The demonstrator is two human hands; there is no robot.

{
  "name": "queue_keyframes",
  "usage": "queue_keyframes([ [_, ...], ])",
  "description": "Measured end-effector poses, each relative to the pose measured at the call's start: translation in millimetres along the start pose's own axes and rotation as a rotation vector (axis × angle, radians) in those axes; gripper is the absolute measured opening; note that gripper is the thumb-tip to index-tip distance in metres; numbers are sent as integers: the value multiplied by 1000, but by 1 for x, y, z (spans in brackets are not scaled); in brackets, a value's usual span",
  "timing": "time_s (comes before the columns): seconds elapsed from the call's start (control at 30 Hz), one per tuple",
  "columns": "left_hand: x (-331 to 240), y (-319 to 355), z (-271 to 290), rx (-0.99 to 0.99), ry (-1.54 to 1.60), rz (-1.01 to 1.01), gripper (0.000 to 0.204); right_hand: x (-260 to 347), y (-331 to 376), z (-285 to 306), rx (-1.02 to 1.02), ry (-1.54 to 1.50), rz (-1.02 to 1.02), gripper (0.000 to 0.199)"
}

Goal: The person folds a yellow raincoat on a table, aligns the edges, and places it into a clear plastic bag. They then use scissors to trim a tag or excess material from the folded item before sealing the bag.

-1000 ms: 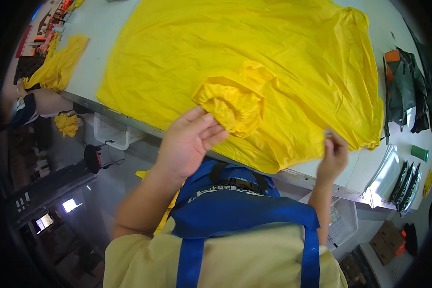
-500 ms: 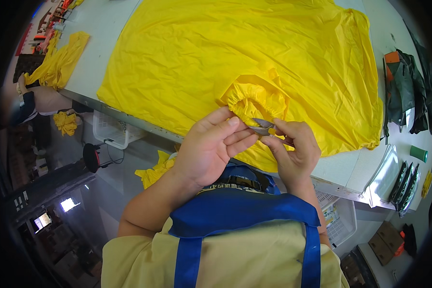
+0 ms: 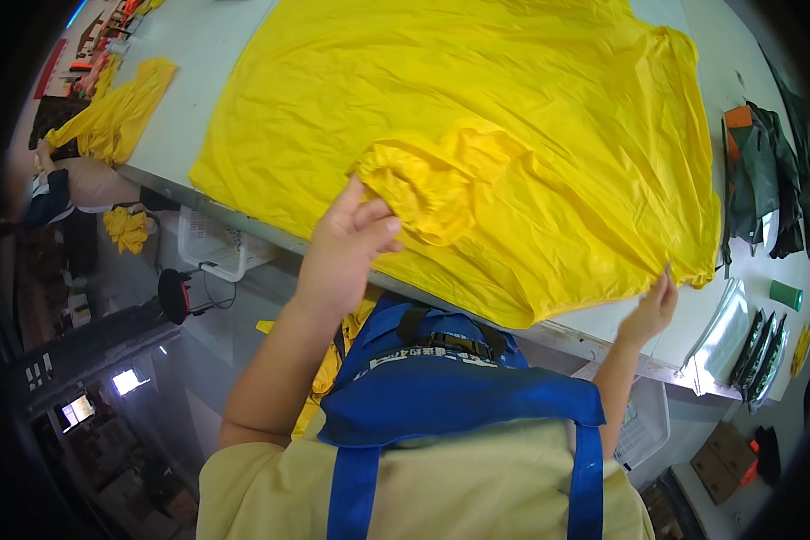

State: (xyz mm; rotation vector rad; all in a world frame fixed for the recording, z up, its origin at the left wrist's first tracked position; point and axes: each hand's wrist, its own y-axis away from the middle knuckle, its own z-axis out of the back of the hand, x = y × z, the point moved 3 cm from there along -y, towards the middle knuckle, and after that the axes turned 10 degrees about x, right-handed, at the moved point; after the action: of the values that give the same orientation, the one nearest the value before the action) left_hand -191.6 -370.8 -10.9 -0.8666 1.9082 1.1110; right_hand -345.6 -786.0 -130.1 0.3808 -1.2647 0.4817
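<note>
A large yellow garment of thin, shiny cloth lies spread over the table. Its gathered, elastic-edged opening is bunched up near the front edge. My left hand pinches the left rim of this opening, fingers curled. Out to the right, my right hand is closed beside the garment's near right corner. A small, narrow tip sticks up from its fingers, apparently the thread snips; most of the tool is hidden by the hand.
Dark green garments, a green roll and packed plastic bags lie at the right. White baskets stand below the table edge. At far left, a person's arm reaches toward another yellow piece.
The snips have left the gathered opening as my right hand swung right toward the garment's corner. My left hand moved left and turned, drawing the opening leftward.
</note>
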Motion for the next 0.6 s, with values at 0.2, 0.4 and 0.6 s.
queue_keyframes([
  [0.2,23,-24,78,-303,-395,198,89,-131,-28,160,-310,711,-138,36],
  [0.4,38,-36,141,-582,-1104,-175,52,-53,-20,66,-297,1128,384,45],
  [0.6,63,-82,138,-431,-1429,-244,29,6,86,-146,676,952,570,60],
])
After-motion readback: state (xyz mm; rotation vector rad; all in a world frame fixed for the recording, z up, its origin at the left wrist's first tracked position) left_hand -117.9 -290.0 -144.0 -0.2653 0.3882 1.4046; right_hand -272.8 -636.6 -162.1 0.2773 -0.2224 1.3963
